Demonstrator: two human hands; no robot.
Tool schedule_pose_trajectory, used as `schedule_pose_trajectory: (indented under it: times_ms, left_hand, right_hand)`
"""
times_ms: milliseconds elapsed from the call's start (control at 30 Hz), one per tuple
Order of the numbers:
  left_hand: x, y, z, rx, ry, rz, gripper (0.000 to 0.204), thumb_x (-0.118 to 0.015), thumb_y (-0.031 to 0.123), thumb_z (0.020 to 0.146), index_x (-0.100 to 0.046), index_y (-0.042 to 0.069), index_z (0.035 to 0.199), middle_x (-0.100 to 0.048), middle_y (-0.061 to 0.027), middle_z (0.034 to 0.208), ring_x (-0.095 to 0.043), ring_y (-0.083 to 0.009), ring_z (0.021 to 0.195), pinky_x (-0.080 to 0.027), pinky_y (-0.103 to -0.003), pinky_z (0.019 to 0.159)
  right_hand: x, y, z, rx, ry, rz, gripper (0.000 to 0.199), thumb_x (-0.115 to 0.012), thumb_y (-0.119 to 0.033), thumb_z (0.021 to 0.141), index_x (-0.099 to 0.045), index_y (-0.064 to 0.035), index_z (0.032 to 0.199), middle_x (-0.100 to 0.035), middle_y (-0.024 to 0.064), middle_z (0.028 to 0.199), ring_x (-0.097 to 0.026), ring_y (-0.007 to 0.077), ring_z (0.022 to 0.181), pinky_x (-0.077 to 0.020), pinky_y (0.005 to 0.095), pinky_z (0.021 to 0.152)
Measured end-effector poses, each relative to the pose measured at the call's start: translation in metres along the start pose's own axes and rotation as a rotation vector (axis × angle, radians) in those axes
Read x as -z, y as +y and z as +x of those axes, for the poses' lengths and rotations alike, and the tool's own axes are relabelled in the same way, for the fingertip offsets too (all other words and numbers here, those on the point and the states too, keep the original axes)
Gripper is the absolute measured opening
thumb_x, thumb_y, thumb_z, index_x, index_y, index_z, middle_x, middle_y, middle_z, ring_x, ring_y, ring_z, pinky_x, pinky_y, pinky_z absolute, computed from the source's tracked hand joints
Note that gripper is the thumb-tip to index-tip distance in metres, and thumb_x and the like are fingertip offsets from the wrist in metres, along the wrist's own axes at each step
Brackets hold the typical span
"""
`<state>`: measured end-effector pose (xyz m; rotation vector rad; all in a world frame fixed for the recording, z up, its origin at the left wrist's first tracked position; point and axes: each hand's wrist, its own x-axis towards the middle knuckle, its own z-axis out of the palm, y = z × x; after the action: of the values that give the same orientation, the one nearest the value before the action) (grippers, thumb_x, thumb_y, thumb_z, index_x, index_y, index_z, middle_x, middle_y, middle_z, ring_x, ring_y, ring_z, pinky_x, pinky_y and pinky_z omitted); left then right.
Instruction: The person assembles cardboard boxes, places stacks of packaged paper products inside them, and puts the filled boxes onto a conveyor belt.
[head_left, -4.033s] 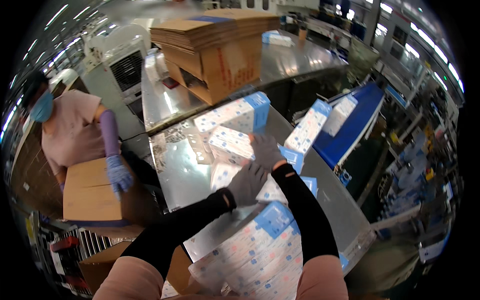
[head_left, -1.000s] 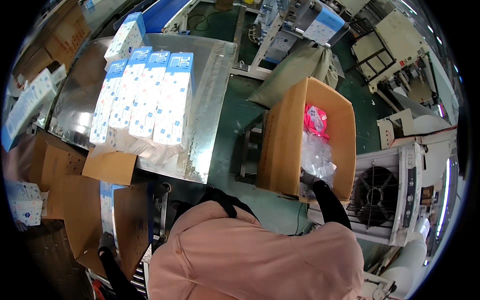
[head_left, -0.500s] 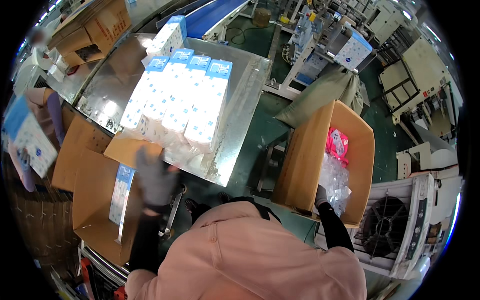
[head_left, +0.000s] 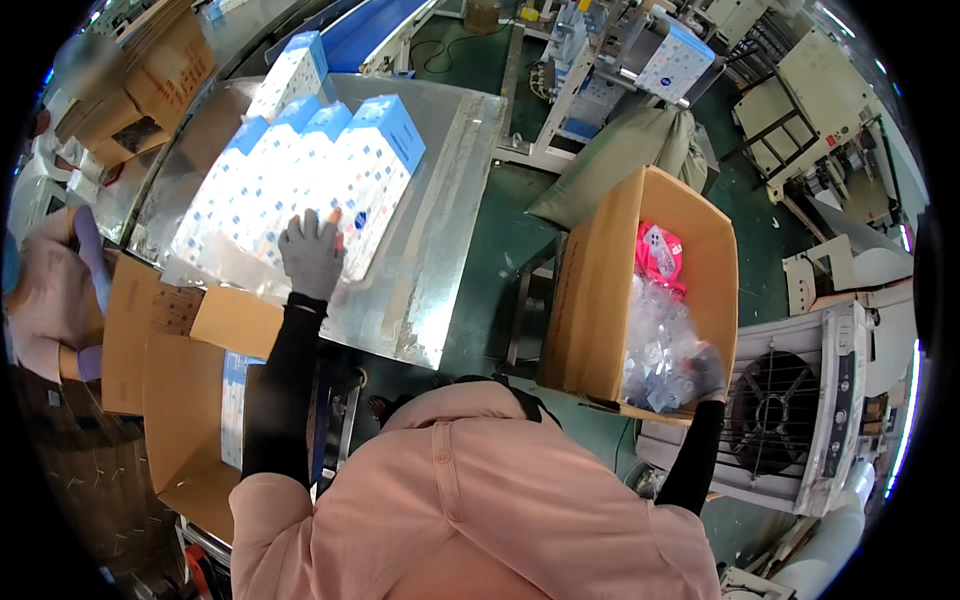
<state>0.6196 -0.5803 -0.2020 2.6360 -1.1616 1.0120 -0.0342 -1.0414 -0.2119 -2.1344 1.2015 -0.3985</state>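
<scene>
My left hand (head_left: 313, 250), in a grey glove with bare fingertips, lies with fingers apart against a row of long white-and-blue packs (head_left: 370, 180) on the metal table. Crumpled clear film (head_left: 235, 265) sits at the near end of the packs, beside that hand. My right hand (head_left: 706, 372), gloved the same way, is inside a tall cardboard box (head_left: 590, 300) at its near right wall. It is at the heap of crumpled clear plastic (head_left: 655, 345); motion blur hides its fingers. A pink printed wrapper (head_left: 660, 255) lies farther back in the box.
An open carton (head_left: 180, 400) with a white-and-blue pack (head_left: 233, 400) inside stands left of my left forearm. The metal table (head_left: 450, 200) ends between me and the tall box. A co-worker's sleeved arm (head_left: 90, 260) shows at far left. A fan (head_left: 770, 420) stands right.
My left hand has moved from over the open carton up onto the packs, which now lie at a different angle. My right hand has shifted right within the box. The co-worker's pack has left view.
</scene>
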Motion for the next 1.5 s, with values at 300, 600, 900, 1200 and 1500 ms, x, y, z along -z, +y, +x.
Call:
schedule_pose_trajectory:
  times_ms: [300,600,900,1200,1500]
  left_hand:
    - [-0.038,0.081,-0.002,-0.024,-0.274,0.283,0.038,-0.053,0.014,0.086,-0.056,0.002,0.121,-0.052,-0.0137,0.119,-0.047,-0.0281,0.11,-0.04,-0.043,0.09]
    - [-0.13,0.061,0.043,0.378,-0.53,-0.769,0.075,-0.051,0.024,0.093,-0.011,0.0,0.152,-0.028,-0.0296,0.151,-0.035,-0.0437,0.136,-0.03,-0.042,0.113]
    - [-0.138,0.023,0.04,0.424,-0.539,-0.766,0.063,-0.05,0.018,0.094,-0.024,0.009,0.15,-0.043,-0.0254,0.143,-0.05,-0.0407,0.124,-0.037,-0.042,0.106]
    - [-0.092,-0.028,0.001,0.79,-0.454,-0.743,0.046,-0.055,0.028,0.093,-0.052,0.004,0.132,-0.061,-0.0197,0.125,-0.056,-0.0353,0.118,-0.043,-0.039,0.1]
    - [-0.01,-0.014,-0.057,0.997,-0.507,-0.91,0.049,-0.06,0.029,0.09,-0.052,0.004,0.13,-0.063,-0.0211,0.118,-0.061,-0.0368,0.108,-0.048,-0.041,0.092]
  right_hand:
    - [-0.043,-0.314,0.038,0.243,-0.069,0.563,0.044,-0.07,-0.013,0.076,-0.057,-0.003,0.117,-0.057,0.0022,0.101,-0.056,0.0119,0.091,-0.0474,0.0264,0.078]
    - [-0.234,-0.413,0.111,0.104,-0.731,1.089,0.049,-0.069,-0.005,0.075,-0.052,-0.0022,0.12,-0.061,0.0117,0.107,-0.065,0.021,0.09,-0.0565,0.0339,0.069]
    - [-0.441,-0.437,0.104,-0.069,-0.662,1.015,0.053,-0.066,-0.001,0.08,-0.048,-0.0032,0.13,-0.06,0.0073,0.106,-0.062,0.0184,0.084,-0.0523,0.0309,0.073]
    - [-0.501,-0.454,0.082,-0.04,-0.619,1.004,0.056,-0.06,-0.01,0.087,-0.042,-0.0065,0.14,-0.056,0.0067,0.115,-0.055,0.0179,0.105,-0.0459,0.0296,0.087]
    - [-0.482,-0.431,0.146,0.574,-0.189,0.369,0.031,-0.054,-0.027,0.092,-0.072,-0.0022,0.098,-0.062,0.0034,0.09,-0.056,0.0179,0.087,-0.0442,0.0311,0.079]
